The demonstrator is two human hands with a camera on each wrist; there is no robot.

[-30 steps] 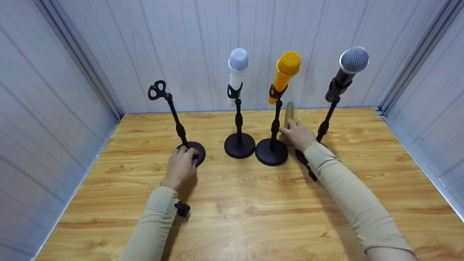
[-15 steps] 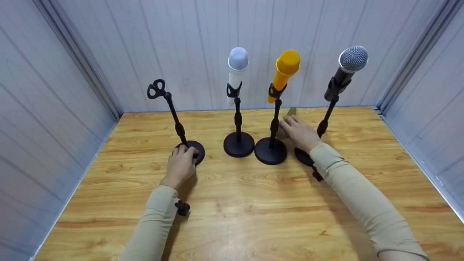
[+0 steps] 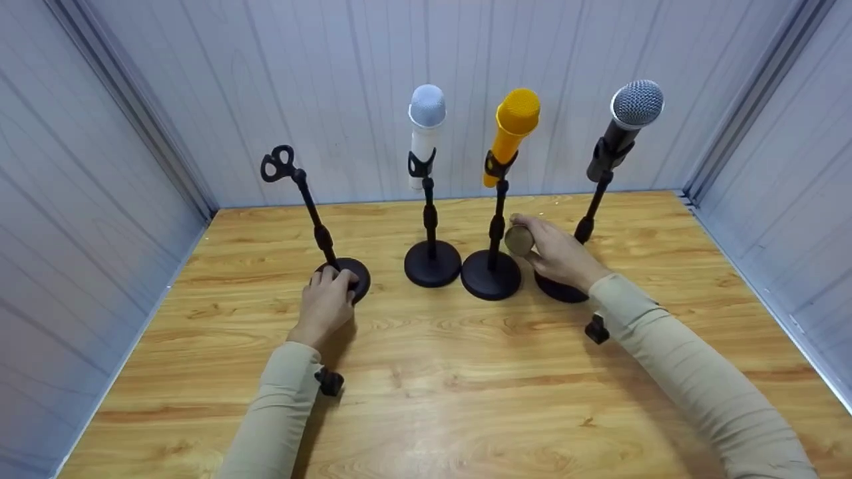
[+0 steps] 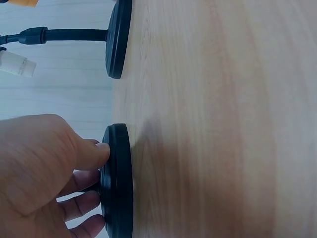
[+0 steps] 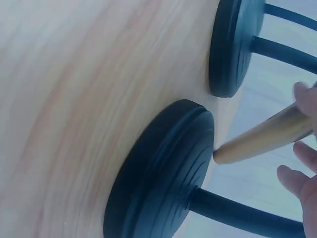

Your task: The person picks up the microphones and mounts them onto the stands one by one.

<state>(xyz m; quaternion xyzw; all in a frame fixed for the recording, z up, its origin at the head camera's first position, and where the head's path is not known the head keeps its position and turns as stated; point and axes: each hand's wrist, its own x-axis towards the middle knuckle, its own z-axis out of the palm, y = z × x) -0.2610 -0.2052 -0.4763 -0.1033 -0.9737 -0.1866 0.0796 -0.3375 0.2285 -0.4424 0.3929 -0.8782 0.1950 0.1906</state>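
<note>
My left hand point(image 3: 326, 303) grips the round black base point(image 4: 119, 181) of the leftmost microphone stand point(image 3: 313, 209), its thumb and fingertips on the top of the base. The clip of this stand holds nothing. My right hand point(image 3: 559, 253) holds an olive-gold microphone point(image 3: 519, 240) between thumb and fingers, behind the two right-hand stands. Its round end faces up toward the head camera. In the right wrist view the tapered handle of the microphone point(image 5: 262, 141) points down close to a stand base point(image 5: 163, 173).
A white microphone point(image 3: 426, 120), a yellow microphone point(image 3: 516, 123) and a silver-headed black microphone point(image 3: 629, 116) stand in clips on black stands. White panel walls point(image 3: 373, 40) enclose the wooden table point(image 3: 426, 399) at the back and sides.
My right hand has picked up the olive-gold microphone that lay behind the yellow one's stand and tipped its round end up. My left hand stays on its stand base.
</note>
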